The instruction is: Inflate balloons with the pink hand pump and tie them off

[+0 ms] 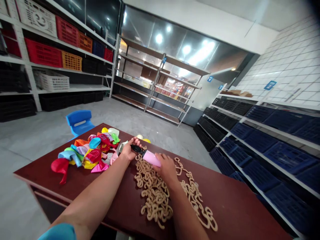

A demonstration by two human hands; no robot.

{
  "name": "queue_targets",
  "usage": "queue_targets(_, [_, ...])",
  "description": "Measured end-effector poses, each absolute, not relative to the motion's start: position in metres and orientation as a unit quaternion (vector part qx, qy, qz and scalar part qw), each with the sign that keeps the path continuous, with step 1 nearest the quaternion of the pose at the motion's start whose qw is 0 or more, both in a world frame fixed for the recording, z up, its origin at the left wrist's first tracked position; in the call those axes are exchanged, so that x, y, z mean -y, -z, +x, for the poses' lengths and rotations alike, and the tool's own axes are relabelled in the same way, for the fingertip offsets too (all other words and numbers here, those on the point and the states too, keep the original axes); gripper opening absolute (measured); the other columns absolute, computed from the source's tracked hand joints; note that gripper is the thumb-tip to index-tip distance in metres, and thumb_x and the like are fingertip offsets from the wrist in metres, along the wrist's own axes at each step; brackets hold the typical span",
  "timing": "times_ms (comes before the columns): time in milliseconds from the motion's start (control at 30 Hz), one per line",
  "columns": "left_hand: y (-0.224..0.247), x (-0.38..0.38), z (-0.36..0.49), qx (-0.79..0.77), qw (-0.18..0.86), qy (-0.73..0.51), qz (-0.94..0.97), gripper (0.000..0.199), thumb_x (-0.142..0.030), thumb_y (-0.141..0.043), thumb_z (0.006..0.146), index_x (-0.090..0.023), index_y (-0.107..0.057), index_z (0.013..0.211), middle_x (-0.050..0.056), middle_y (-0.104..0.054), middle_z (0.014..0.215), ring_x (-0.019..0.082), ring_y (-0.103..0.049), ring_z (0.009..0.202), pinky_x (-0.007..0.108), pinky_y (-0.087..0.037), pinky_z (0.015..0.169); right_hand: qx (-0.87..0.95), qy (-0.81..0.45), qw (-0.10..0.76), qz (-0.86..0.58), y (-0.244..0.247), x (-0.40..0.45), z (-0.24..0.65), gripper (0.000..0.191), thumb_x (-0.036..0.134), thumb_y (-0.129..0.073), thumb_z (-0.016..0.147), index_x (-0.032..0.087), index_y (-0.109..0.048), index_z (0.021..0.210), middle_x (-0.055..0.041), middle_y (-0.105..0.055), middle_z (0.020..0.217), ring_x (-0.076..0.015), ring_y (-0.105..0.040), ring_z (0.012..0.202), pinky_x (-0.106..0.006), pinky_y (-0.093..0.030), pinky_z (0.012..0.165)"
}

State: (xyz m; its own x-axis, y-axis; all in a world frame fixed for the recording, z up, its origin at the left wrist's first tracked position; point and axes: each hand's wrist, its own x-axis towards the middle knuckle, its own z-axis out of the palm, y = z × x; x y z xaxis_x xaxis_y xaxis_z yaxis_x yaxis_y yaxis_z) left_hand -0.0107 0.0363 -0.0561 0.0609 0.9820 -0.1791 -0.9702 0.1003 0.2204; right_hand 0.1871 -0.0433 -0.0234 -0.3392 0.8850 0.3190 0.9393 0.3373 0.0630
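Note:
Both of my hands are at a pink cylinder (151, 158) with a black end (137, 149), held tilted above the table. My right hand (167, 165) wraps round the pink body from the near right side. My left hand (131, 148) is turned palm up with fingers curled, and the black end lies in it; whether that part is a bundled cord or a nozzle I cannot tell. Beneath the cylinder, many tan curled pieces (152, 186) lie in a long heap. More tan curled strands (195, 195) are spread right of my right forearm.
Limp, colourful balloons (92, 150) are piled on the left of the brown table (232, 206). A blue chair (79, 121) stands past its far left edge. Shelves with crates (66, 30) line the left, bare-looking racks (160, 80) the back, blue bins (277, 143) the right.

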Motion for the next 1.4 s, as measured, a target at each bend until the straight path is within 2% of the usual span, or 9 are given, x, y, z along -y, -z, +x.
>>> queue_targets(167, [0.049,-0.031,-0.008,-0.127,0.743,-0.654,0.056,0.042,-0.045,-0.045,0.081,-0.017,-0.033,0.052,0.000,-0.040,0.050,0.015,-0.048,0.050,0.038,-0.048,0.059,0.792,0.119,0.171,-0.573,0.046,0.036,0.199,0.059,0.037,-0.063,0.071,0.033,-0.042,0.125,-0.0050,-0.055,0.115,-0.0215,-0.053,0.093,-0.032,-0.037,0.080])
queue_targets(300, [0.037,-0.024,-0.005,-0.115,0.735,-0.660,0.104,0.051,-0.049,-0.048,0.078,-0.018,-0.020,0.049,-0.002,-0.031,0.045,0.015,-0.045,0.049,0.039,-0.047,0.060,0.782,0.125,0.203,-0.576,0.053,0.035,0.200,0.063,0.040,-0.062,0.071,0.029,-0.039,0.128,-0.0061,-0.056,0.114,-0.0224,-0.052,0.096,-0.034,-0.036,0.083])
queue_targets(500, [0.017,-0.016,-0.001,-0.156,0.664,-0.718,0.139,0.051,-0.046,-0.046,0.081,-0.018,-0.015,0.052,-0.005,-0.022,0.042,0.011,-0.034,0.040,0.029,-0.039,0.046,0.747,0.121,0.222,-0.615,0.054,0.035,0.197,0.066,0.049,-0.062,0.069,0.022,-0.042,0.125,-0.0103,-0.055,0.113,-0.0252,-0.049,0.099,-0.038,-0.034,0.085])
queue_targets(600, [0.004,-0.013,0.007,-0.176,0.646,-0.722,0.172,0.050,-0.044,-0.046,0.081,-0.018,-0.014,0.052,-0.005,-0.022,0.042,0.011,-0.035,0.039,0.028,-0.038,0.045,0.727,0.099,0.232,-0.638,0.054,0.034,0.198,0.063,0.050,-0.064,0.068,0.020,-0.044,0.119,-0.0091,-0.056,0.107,-0.0235,-0.050,0.095,-0.035,-0.037,0.080])
queue_targets(800, [-0.038,-0.013,0.018,-0.244,0.621,-0.714,0.213,0.046,-0.041,-0.045,0.081,-0.019,-0.016,0.053,-0.006,-0.022,0.041,0.010,-0.033,0.035,0.028,-0.036,0.042,0.714,0.083,0.260,-0.645,0.052,0.036,0.201,0.047,0.051,-0.066,0.064,0.021,-0.049,0.097,-0.0048,-0.058,0.093,-0.0210,-0.051,0.087,-0.031,-0.038,0.073])
queue_targets(1133, [-0.122,-0.026,-0.025,-0.327,0.526,-0.730,0.291,0.041,-0.034,-0.046,0.079,-0.020,-0.016,0.055,-0.007,-0.021,0.040,0.009,-0.029,0.032,0.025,-0.034,0.038,0.696,0.023,0.307,-0.648,0.052,0.035,0.202,0.037,0.043,-0.062,0.067,0.021,-0.048,0.093,-0.0049,-0.059,0.091,-0.0200,-0.054,0.084,-0.029,-0.037,0.069])
queue_targets(1233, [-0.127,-0.023,-0.027,-0.325,0.511,-0.733,0.311,0.040,-0.034,-0.046,0.078,-0.020,-0.016,0.055,-0.007,-0.021,0.040,0.009,-0.030,0.032,0.025,-0.034,0.037,0.699,0.013,0.315,-0.642,0.052,0.037,0.200,0.035,0.041,-0.061,0.067,0.020,-0.049,0.092,-0.0053,-0.060,0.089,-0.0195,-0.055,0.083,-0.029,-0.037,0.070])
queue_targets(1400, [-0.110,-0.011,0.002,-0.319,0.530,-0.718,0.319,0.043,-0.040,-0.047,0.078,-0.020,-0.016,0.055,-0.007,-0.022,0.040,0.008,-0.029,0.033,0.024,-0.034,0.037,0.697,-0.010,0.305,-0.649,0.052,0.041,0.200,0.036,0.042,-0.061,0.067,0.018,-0.049,0.092,-0.0070,-0.061,0.087,-0.0194,-0.057,0.081,-0.029,-0.038,0.069])
